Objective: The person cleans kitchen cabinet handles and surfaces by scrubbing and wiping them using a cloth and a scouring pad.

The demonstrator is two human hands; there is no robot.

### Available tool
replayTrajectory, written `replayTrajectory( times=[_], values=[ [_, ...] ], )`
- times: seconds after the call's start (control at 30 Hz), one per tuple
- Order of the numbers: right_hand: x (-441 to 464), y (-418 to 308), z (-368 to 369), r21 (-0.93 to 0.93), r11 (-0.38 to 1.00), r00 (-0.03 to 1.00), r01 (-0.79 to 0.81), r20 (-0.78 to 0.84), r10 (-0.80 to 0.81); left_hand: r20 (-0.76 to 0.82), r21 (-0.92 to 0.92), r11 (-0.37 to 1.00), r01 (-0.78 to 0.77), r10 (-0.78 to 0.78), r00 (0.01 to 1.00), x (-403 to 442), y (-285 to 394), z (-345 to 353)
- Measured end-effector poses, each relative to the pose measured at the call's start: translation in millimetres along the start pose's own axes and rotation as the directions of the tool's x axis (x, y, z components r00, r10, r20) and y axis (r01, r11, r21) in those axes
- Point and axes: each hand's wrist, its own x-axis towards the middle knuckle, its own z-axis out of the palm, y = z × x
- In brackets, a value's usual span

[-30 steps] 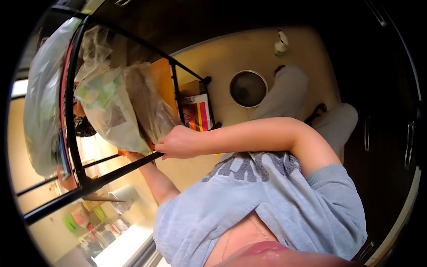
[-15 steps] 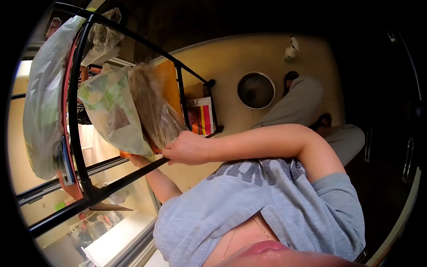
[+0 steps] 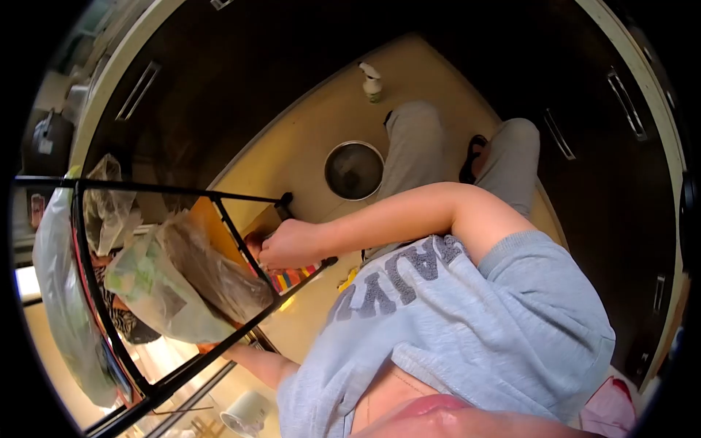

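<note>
My right hand (image 3: 290, 244) is closed at the lower end of a black metal rack (image 3: 235, 235), beside its upright. Just below it shows a colourfully striped packet or book (image 3: 293, 274); whether the fingers grip it I cannot tell. My left hand (image 3: 216, 350) reaches behind the rack's long bar, under a pale green-printed plastic bag (image 3: 157, 281), with its fingers mostly hidden. Between the two hands lies a clear plastic bag with brownish contents (image 3: 212, 266). An orange-yellow panel (image 3: 217, 226) stands behind it.
A round metal bowl (image 3: 354, 170) sits on the floor by my legs, with a white spray bottle (image 3: 371, 82) farther off. A whitish plastic bag (image 3: 66, 299) fills the rack's far left. Dark cabinets with handles (image 3: 137, 91) surround the floor.
My right hand has left the clear bag and moved along the rack to the striped packet. My left hand stays by the green-printed bag. The whole view has turned.
</note>
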Motion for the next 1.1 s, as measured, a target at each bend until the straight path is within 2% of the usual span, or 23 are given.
replayTrajectory(
  times=[0.1,0.2,0.23,0.33,0.37,0.4,0.43,0.47,0.5,0.53,0.6,0.63,0.67,0.7,0.73,0.77,0.8,0.83,0.87,0.9,0.93,1.0,1.1],
  values=[
    [-22.1,22.7,-18.1,0.021,0.989,0.986,-0.149,-0.067,0.150,-0.033,0.026,1.000,-0.011,0.012,0.999,5.0,-4.2,1.7],
    [-42.9,42.2,-29.7,0.017,0.986,0.954,-0.169,-0.249,0.167,-0.088,0.060,0.998,-0.028,0.033,0.996,6.1,-14.0,-1.4],
    [-50.0,45.0,-41.8,0.079,0.984,0.938,-0.160,-0.299,0.176,-0.117,0.078,0.996,-0.035,0.044,0.992,2.3,-16.7,-4.9],
    [-78.0,54.4,-89.2,0.171,0.895,0.841,-0.412,-0.307,0.445,-0.207,0.216,0.968,-0.129,0.175,0.963,-30.9,-38.4,-10.0],
    [-91.2,66.2,-101.1,0.196,0.889,0.794,-0.414,-0.400,0.458,-0.220,0.285,0.946,-0.157,0.223,0.950,-52.4,-52.1,-14.4],
    [-106.6,79.7,-113.5,0.228,0.882,0.741,-0.413,-0.478,0.471,-0.187,0.334,0.933,-0.131,0.202,0.961,-81.4,-73.2,-18.2],
    [-123.6,84.1,-135.4,0.301,0.853,0.691,-0.427,-0.500,0.522,-0.157,0.380,0.920,-0.099,0.170,0.973,-113.9,-93.5,-22.5],
    [-139.2,76.8,-158.8,0.357,0.759,0.572,-0.545,-0.504,0.648,-0.117,0.427,0.904,-0.031,0.089,0.989,-146.6,-116.5,-24.6],
    [-162.8,101.3,-161.0,0.408,0.778,0.524,-0.478,-0.578,0.625,-0.063,0.460,0.881,0.109,-0.090,0.994,-180.3,-140.1,-21.4],
    [-184.2,110.5,-170.0,0.519,0.687,0.402,-0.509,-0.562,0.723,-0.017,0.501,0.832,0.238,-0.265,0.964,-211.5,-160.2,-13.8],
    [-232.4,131.3,-191.0,0.468,0.615,0.303,-0.635,-0.581,0.755,0.062,0.600,0.662,0.448,-0.597,0.800,-257.6,-206.6,23.5],
    [-246.8,131.3,-204.3,0.512,0.557,0.234,-0.653,-0.564,0.792,0.097,0.654,0.557,0.512,-0.733,0.674,-270.0,-233.3,51.1],
    [-272.2,144.3,-210.9,0.465,0.549,0.210,-0.695,-0.599,0.773,0.115,0.706,0.459,0.539,-0.825,0.553,-273.2,-262.3,84.6],
    [-294.1,158.4,-217.0,0.415,0.537,0.187,-0.734,-0.637,0.748,0.101,0.745,0.384,0.546,-0.874,0.476,-270.8,-296.3,113.8],
    [-300.6,156.9,-225.7,0.409,0.511,0.142,-0.756,-0.659,0.738,0.011,0.789,0.265,0.554,-0.908,0.419,-254.5,-346.1,133.3],
    [-307.1,159.7,-232.2,0.454,0.514,0.107,-0.728,-0.665,0.739,0.076,0.767,0.246,0.593,-0.952,0.297,-232.5,-393.1,146.5],
    [-311.9,161.9,-236.3,0.499,0.511,0.067,-0.700,-0.666,0.743,0.103,0.902,0.211,0.378,-0.953,0.286,-222.0,-400.7,182.5],
    [-313.1,160.8,-239.8,0.519,0.483,0.029,-0.705,-0.659,0.751,0.139,0.897,0.300,0.326,-0.890,0.434,-231.5,-386.2,223.2],
    [-313.2,158.7,-243.4,0.538,0.457,-0.012,-0.709,-0.657,0.754,0.123,0.903,0.315,0.293,-0.841,0.526,-238.2,-364.5,266.8],
    [-315.7,159.4,-246.2,0.554,0.431,-0.054,-0.712,-0.655,0.754,0.073,0.917,0.250,0.311,-0.871,0.485,-218.1,-386.9,282.4],
    [-317.6,159.9,-243.7,0.582,0.415,-0.080,-0.699,-0.641,0.764,0.006,0.934,0.209,0.290,-0.821,0.572,-214.2,-385.8,306.4],
    [-338.4,170.5,-240.4,0.645,0.393,-0.132,-0.656,-0.610,0.781,-0.129,0.918,0.130,0.375,-0.796,0.591,-209.8,-387.4,336.2],
    [-367.0,192.3,-237.2,0.854,0.308,-0.341,-0.419,-0.463,0.818,-0.320,0.713,0.005,0.701,-0.888,0.332,-202.5,-445.5,320.2]
  ],
)
